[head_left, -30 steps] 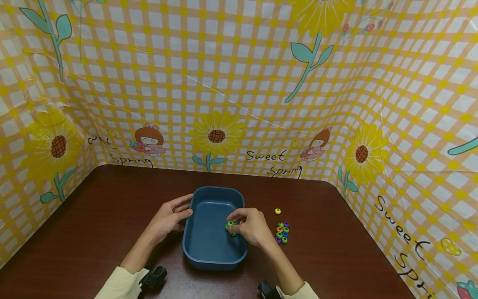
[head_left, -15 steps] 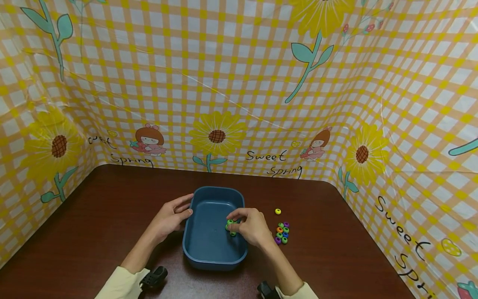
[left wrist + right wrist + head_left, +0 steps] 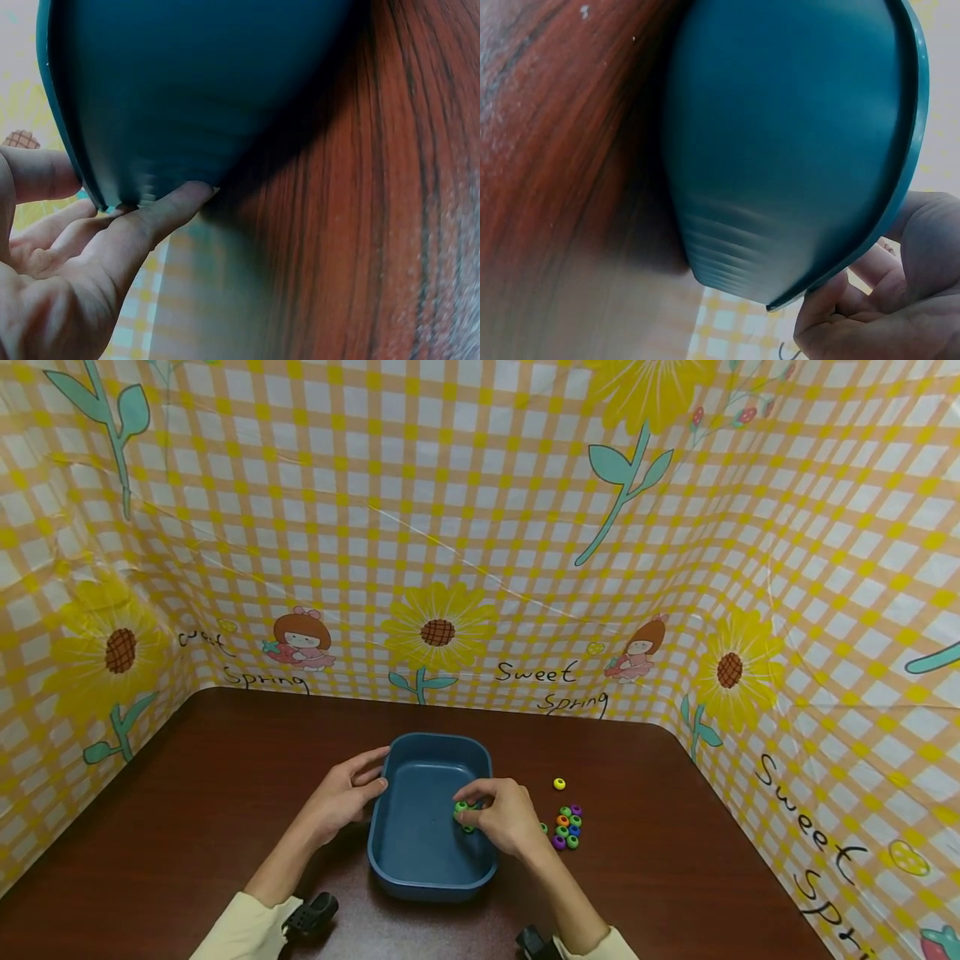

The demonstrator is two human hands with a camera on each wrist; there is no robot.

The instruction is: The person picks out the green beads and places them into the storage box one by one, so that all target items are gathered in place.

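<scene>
A deep blue rectangular plastic basin [image 3: 431, 888] stands on the table in the head view. Beside its left wall is my left hand [image 3: 335, 799], with fairly straight fingers against the side; the left wrist view shows the thumb and fingers at the rim and outer wall [image 3: 202, 82]. Over the right rim reaches my right hand [image 3: 508, 814], thumb and index finger curled together on green beads [image 3: 461, 808] inside the basin. Fingers partly cover these beads. In the right wrist view, the basin wall [image 3: 780, 135] hides them from sight.
To the right of the basin lies a close group of beads in green, purple, orange and blue [image 3: 567, 827]. A yellow bead [image 3: 559, 784] sits apart behind them, and a green bead [image 3: 543, 828] shows beside my right wrist. Checkered cloth [image 3: 480, 535] encloses the dark wooden table [image 3: 225, 760].
A green bead now shows on the table between my right wrist and the bead group. Less green shows at my right fingertips. Both hands and the basin stay in place.
</scene>
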